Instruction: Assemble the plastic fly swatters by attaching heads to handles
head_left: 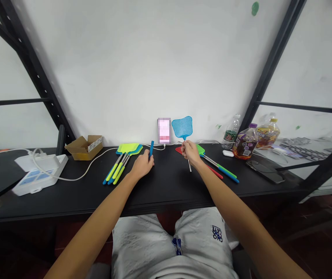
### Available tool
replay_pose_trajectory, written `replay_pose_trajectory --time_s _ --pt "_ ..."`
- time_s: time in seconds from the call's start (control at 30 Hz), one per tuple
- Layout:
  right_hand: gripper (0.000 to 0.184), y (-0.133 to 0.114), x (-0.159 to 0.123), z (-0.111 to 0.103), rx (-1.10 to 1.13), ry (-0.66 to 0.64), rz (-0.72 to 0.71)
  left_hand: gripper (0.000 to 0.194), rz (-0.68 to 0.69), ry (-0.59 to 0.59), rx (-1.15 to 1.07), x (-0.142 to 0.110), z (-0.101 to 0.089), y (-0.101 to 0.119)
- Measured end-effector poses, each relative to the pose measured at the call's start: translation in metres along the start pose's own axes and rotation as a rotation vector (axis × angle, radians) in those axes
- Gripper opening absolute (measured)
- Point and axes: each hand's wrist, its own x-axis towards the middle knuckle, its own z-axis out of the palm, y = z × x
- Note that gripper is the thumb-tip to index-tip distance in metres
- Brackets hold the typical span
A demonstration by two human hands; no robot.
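Observation:
My right hand (191, 152) is closed around the metal shaft of a blue fly swatter (182, 127), its mesh head held upright and the bare shaft end pointing down. In my left hand (143, 162) is a blue handle (151, 148), gripped with its end sticking up above the fingers; it is apart from the shaft. Left of my left hand lies a pile of yellow-green and blue fly swatters (129, 148). Beside my right hand rest a green fly swatter (226, 171), a blue one (229, 177) and a red one (214, 171), their heads partly hidden behind the hand.
Against the wall leans a lit phone (164, 131) on a cable. An open cardboard box (85, 149) and a white power strip (39, 180) stand left. At right are several bottles (245, 141), a white earbud case (227, 154) and a dark phone (266, 171) on the black table (166, 193).

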Motion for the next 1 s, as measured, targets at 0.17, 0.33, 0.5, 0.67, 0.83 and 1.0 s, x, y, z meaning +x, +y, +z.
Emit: replay_pose_trajectory --time_s 0.17,0.33,0.5,0.67,0.83,1.0 --pt "0.016 0.001 -0.002 -0.002 -0.099 -0.142 0.056 0.015 -0.011 0.01 -0.004 -0.001 -0.001 -0.001" --pt "0.019 0.006 -0.008 -0.002 -0.351 -0.398 0.033 0.015 -0.057 0.093 0.003 0.0 -0.001 -0.003" --pt "0.023 0.011 -0.009 -0.004 -0.584 -0.5 -0.024 0.018 -0.109 0.202 0.067 0.001 -0.003 -0.003" --pt "0.025 0.01 -0.013 -0.005 -0.679 -0.621 -0.055 0.02 -0.101 0.247 0.114 0.003 -0.003 -0.004" --pt "0.026 0.006 -0.02 -0.001 -0.67 -0.704 -0.046 0.023 -0.06 0.19 0.045 0.006 0.002 -0.011" --pt "0.026 0.005 -0.021 0.001 -0.698 -0.718 -0.057 0.026 -0.038 0.103 -0.038 0.006 0.007 -0.016"
